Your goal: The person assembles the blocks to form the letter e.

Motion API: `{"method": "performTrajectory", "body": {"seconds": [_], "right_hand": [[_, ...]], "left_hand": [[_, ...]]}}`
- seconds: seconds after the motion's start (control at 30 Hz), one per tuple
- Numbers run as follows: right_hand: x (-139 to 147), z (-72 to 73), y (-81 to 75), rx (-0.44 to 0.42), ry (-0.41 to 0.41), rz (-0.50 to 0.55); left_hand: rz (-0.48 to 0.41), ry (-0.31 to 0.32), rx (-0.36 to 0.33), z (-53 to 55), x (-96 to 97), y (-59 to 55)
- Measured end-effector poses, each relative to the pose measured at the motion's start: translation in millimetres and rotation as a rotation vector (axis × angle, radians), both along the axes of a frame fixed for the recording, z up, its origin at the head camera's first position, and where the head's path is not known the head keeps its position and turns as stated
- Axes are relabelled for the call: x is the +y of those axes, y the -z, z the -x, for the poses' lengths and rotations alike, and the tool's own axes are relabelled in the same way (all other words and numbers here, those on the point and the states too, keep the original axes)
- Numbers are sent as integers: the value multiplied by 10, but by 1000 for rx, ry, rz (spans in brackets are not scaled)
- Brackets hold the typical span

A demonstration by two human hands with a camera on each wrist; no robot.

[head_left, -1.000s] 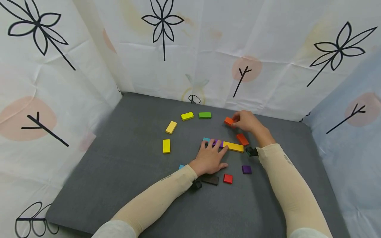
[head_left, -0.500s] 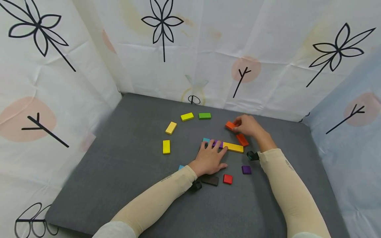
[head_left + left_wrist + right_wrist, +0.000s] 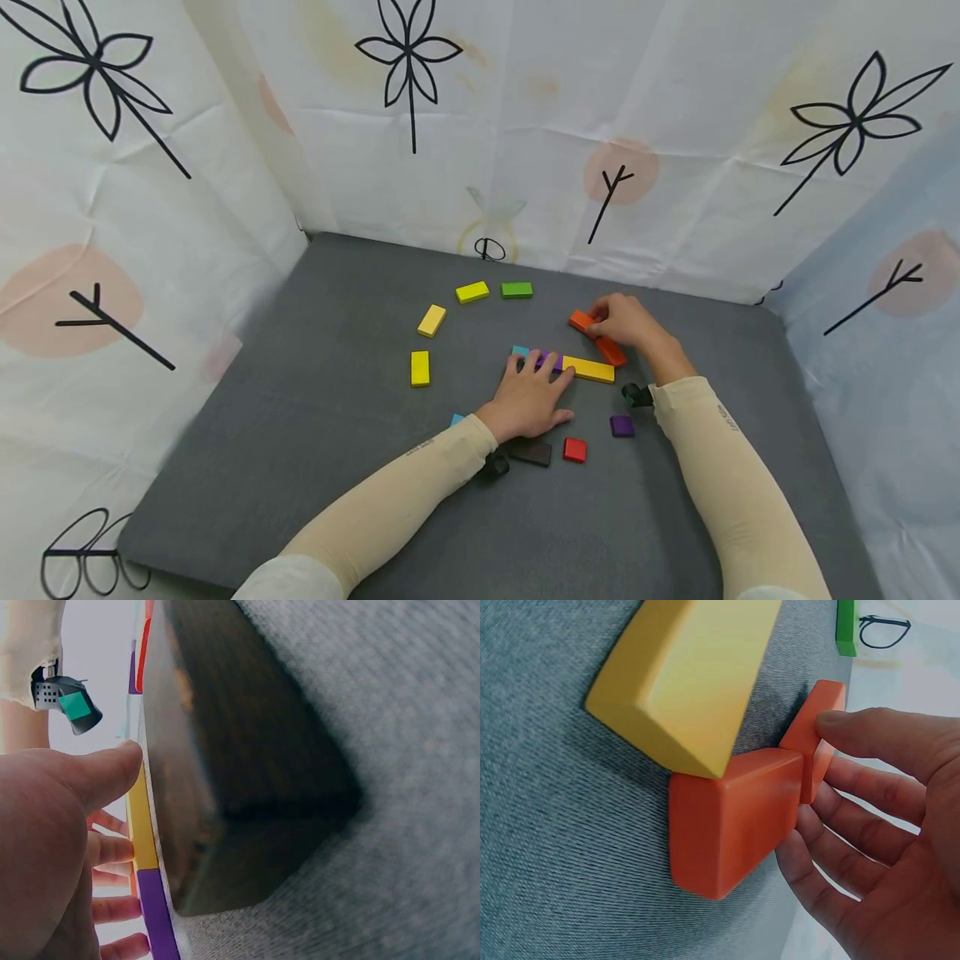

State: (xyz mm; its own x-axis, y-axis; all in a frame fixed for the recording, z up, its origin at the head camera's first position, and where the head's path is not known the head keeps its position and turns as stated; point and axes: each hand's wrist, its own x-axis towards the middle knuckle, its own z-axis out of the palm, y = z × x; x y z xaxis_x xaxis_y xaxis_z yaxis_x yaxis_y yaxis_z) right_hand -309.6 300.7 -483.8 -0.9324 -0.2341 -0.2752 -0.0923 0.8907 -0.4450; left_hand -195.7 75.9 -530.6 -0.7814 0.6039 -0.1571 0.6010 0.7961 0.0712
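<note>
With thumb and fingers, my right hand [image 3: 630,321] pinches an orange block [image 3: 810,724] at the back right of the table. One end of it meets a red-orange block [image 3: 742,817], which lies slanted and reaches the end of a long yellow block [image 3: 697,675]. My left hand [image 3: 528,400] lies with fingers spread, fingertips at a row made of a light blue block [image 3: 520,352], a purple block [image 3: 157,907] and that yellow one. Part of the row is hidden under the fingers. Close below the left palm is a dark brown block [image 3: 255,735].
Small yellow blocks [image 3: 420,368] and a green block [image 3: 517,290] form a curve at left and back. Nearer lie a red block [image 3: 575,450] and a dark purple block [image 3: 622,426]. A blue block [image 3: 457,419] is mostly hidden by the left wrist. Printed curtains [image 3: 525,167] surround the grey table [image 3: 315,358].
My right hand has drawn the orange block toward me until its end meets the red-orange block. The left hand has stayed in place.
</note>
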Motion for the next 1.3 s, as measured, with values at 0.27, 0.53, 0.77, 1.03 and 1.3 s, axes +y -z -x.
{"method": "performTrajectory", "body": {"seconds": [0.27,0.53,0.77,1.03,1.3], "right_hand": [[8,5,3,12,-5,-9],[3,-18,-1,29,-16,-8],[-3,-33,-9,25,-18,-8],[5,-20,15,30,-18,-7],[19,-43,18,41,-12,18]], "left_hand": [[4,5,6,1,-3,-22],[5,6,14,4,10,-5],[6,6,4,-4,5,-20],[2,9,-9,10,6,-47],[-33,20,-28,87,10,-72]]}}
